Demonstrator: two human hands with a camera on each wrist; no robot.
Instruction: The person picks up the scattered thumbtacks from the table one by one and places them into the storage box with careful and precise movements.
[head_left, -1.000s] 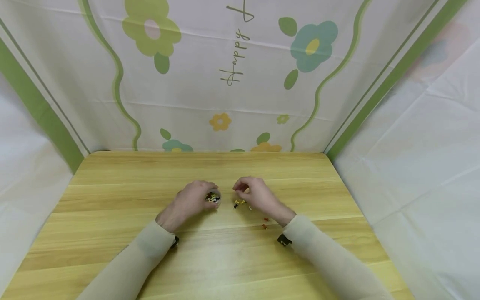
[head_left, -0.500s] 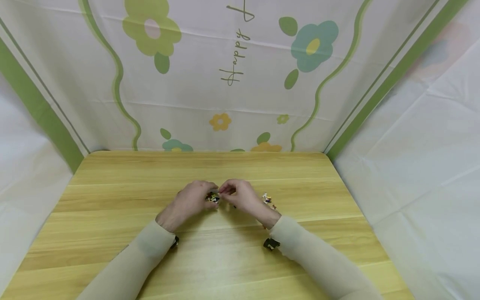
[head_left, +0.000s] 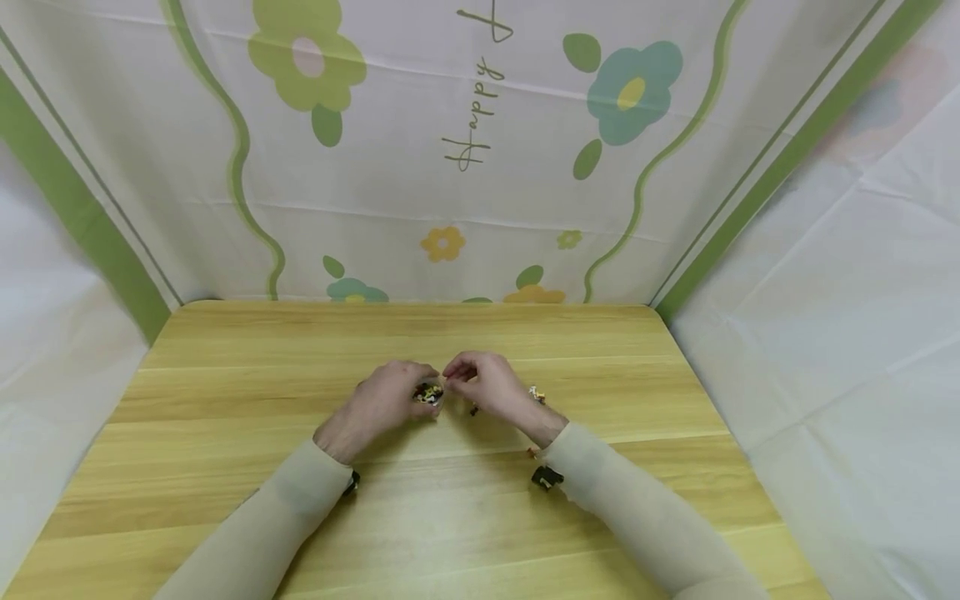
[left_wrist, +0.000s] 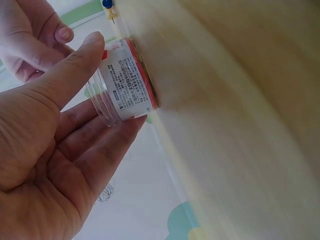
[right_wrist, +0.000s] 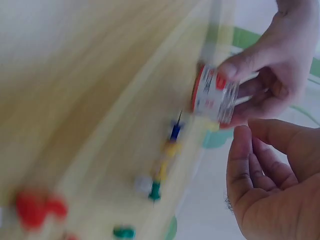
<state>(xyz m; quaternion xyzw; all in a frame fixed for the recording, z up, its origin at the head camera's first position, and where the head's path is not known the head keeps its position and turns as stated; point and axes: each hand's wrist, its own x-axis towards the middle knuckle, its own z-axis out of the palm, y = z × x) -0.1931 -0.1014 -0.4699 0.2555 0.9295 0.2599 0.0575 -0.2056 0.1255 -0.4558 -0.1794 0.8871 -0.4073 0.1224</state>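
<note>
My left hand [head_left: 381, 404] holds a small clear jar [left_wrist: 125, 82] on the table, thumb on one side and fingers on the other. The jar has a white label with red, and its mouth faces up. Colored push pins [head_left: 427, 393] fill it. Beside the mouth is my right hand [head_left: 489, 389], thumb and forefinger tips close together, with nothing visible between them in the right wrist view. Loose on the tabletop nearby lie a blue push pin [right_wrist: 175, 132], a green push pin [right_wrist: 154, 190] and blurred yellow and white ones.
Nearer my right wrist lie a blurred red push pin [right_wrist: 35, 209] and another green push pin [right_wrist: 124, 232]. The wooden table [head_left: 337, 333] ends at a floral curtain [head_left: 420, 192] behind, with white fabric on both sides.
My right hand has moved left from over the loose pins to the jar's mouth, then drawn back slightly. My left hand still holds the jar in about the same place.
</note>
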